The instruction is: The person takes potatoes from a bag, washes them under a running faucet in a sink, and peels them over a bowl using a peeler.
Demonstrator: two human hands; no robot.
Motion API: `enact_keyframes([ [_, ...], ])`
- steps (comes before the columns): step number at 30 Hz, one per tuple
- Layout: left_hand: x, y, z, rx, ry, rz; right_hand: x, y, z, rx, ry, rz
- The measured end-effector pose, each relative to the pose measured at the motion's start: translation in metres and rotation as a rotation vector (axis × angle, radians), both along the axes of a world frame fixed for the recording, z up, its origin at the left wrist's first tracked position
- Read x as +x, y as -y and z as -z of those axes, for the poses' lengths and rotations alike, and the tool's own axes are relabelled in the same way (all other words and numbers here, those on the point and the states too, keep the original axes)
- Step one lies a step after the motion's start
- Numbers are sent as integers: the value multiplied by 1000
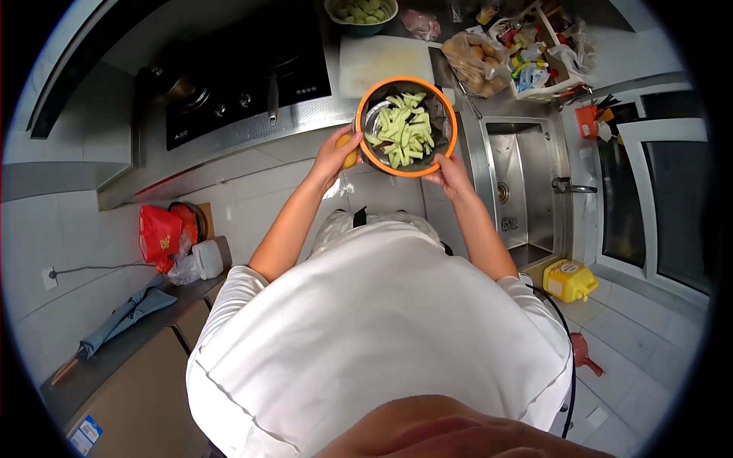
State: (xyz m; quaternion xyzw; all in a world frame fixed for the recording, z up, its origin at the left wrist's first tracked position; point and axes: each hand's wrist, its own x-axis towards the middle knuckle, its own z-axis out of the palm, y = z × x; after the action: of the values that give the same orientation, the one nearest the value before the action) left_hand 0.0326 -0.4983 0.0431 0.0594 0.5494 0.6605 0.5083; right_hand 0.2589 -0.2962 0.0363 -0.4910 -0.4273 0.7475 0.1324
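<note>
A round, orange-rimmed container [452, 122] with a dark inside is held up in front of my body, its mouth turned toward me. Pale green vegetable strips [402, 131] lie in it. My left hand [334, 156] is closed at the left of the rim. A rounded orange-yellow thing [350, 153] shows by its fingers, and I cannot make out its kind. At the lower right, my right hand [450, 172] pinches the rim. Just beyond the container, a white cutting board [382, 61] lies on the counter.
A gas hob [252, 84] with a pan sits left. Behind the board stands a bowl [363, 29] of green pieces. On the right are a bag of round brown produce [475, 62], a crate of packets [534, 91] and a steel sink [527, 179]. A yellow jug [566, 281] stands on the floor.
</note>
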Motion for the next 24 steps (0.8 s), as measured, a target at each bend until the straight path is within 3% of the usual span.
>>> enact_keyframes([
  [10,-65,-49,8,-27,-41,-84,-88,-26,-2,-9,-104,7],
  [16,-97,-83,10,115,-60,-162,-130,-62,-11,76,-124,25],
  [21,-94,-70,-5,-99,-72,-131,-115,-42,-17,56,-48,13],
  [24,-81,-44,-20,-129,-30,-137,-95,-23,-23,-87,-86,-10],
])
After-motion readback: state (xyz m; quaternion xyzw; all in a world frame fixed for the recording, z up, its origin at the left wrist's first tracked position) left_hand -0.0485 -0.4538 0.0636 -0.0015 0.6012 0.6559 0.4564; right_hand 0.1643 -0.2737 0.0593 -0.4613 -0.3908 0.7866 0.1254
